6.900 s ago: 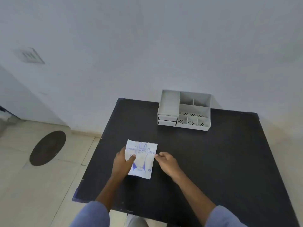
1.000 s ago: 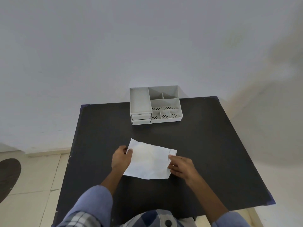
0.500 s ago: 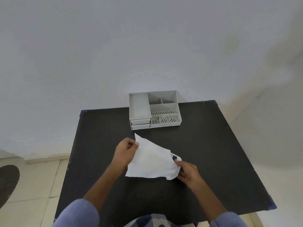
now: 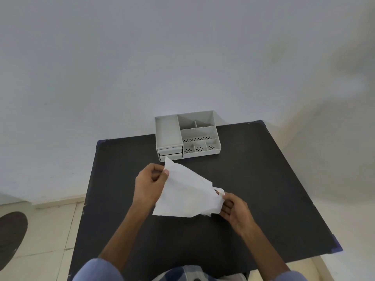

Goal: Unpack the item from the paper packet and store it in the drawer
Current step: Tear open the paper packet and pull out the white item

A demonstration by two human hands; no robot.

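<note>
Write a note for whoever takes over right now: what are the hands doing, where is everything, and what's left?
Left hand: pinching the packet's upper left edge.
Right hand: gripping its torn right end.
Packet: held just above the table, being pulled apart; the item inside isn't visible.
Organizer: at the table's far edge, both drawers shut.
Done: tearing has begun.
Left: finish opening, take the item out, open a drawer, put it in, close it.

White paper packet (image 4: 182, 195); black table (image 4: 253, 189); light grey organiser (image 4: 168, 132), black dotted perforations at 3 o'clock; blue sleeve (image 4: 97, 270).
</note>
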